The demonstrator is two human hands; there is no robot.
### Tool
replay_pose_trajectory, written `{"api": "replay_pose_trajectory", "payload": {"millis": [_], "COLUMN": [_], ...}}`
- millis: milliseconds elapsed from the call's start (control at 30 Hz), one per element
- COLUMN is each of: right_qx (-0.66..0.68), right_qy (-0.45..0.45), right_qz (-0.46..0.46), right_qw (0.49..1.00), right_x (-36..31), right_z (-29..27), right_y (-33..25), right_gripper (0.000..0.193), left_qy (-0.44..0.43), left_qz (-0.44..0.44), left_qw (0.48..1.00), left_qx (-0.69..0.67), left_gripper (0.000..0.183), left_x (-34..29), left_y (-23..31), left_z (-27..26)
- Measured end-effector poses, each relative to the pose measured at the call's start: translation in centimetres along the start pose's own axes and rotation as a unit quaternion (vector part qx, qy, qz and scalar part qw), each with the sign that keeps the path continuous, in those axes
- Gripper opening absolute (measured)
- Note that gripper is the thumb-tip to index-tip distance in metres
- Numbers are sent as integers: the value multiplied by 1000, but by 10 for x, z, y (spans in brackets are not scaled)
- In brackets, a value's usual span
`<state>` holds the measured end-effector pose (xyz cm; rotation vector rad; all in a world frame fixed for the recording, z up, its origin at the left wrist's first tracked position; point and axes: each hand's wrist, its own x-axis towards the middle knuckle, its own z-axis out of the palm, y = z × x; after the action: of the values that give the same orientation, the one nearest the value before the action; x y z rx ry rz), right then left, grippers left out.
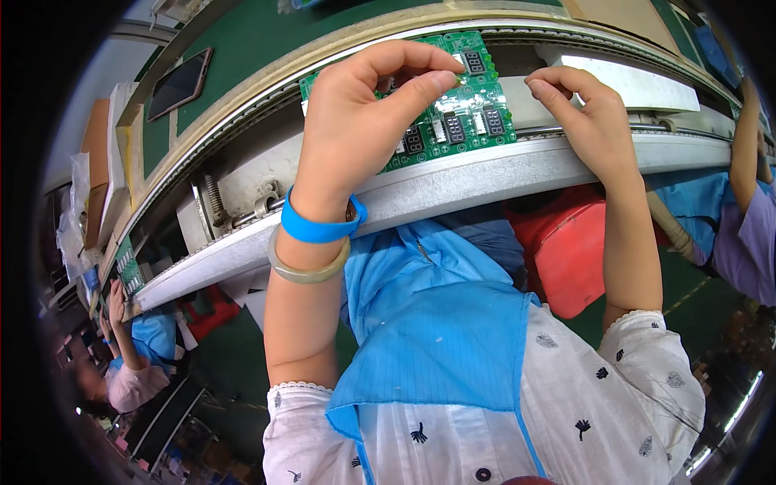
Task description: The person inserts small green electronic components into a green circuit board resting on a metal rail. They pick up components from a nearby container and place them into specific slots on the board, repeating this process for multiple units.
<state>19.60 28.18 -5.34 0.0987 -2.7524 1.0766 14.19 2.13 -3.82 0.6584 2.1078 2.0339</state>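
- Nearest, a blue apron (436, 323) covers the person's front, with a red chair (566, 250) to the right of it.
- Beyond the apron, a pale metal rail (485, 171) runs from left to right; both forearms reach over it.
- The left hand (356, 109) hangs over the boards, thumb and index finger bent toward each other; I cannot tell whether they pinch a small part.
- The right hand (594, 121) is just right of the boards, thumb and index tips close together; anything between them is too small to make out.
- Likely trouble: a loose pinch could drop a tiny part into the gap right of the boards, or a low left palm could knock the raised parts askew.
- The circuit boards (473, 99) lie just past the near rail, partly hidden by the left hand: green, joined in a sheet, with dark number displays, white sockets and small green lamps.
- Farther left, a phone (179, 83) lies on the green desk (267, 50).
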Motion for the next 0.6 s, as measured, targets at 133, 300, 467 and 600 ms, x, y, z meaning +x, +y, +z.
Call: {"api": "replay_pose_trajectory", "payload": {"millis": [133,300,467,600], "right_qx": [25,49,67,57], "right_qy": [11,15,29,24], "right_qz": [14,35,37,29], "right_qw": [1000,998,997,998], "right_x": [1,-2,-4,-4], "right_z": [0,0,1,0], "right_y": [3,6,10,12], "right_gripper": [28,24,21,22], "left_qy": [-12,-79,-100,-130], "left_qz": [-4,-12,31,59], "left_qw": [999,987,966,942], "left_qx": [40,140,238,305], "left_gripper": [12,17,24,31], "left_x": [1,1,3,4], "left_y": [1,14,16,18], "left_z": [-3,-5,4,11]}}
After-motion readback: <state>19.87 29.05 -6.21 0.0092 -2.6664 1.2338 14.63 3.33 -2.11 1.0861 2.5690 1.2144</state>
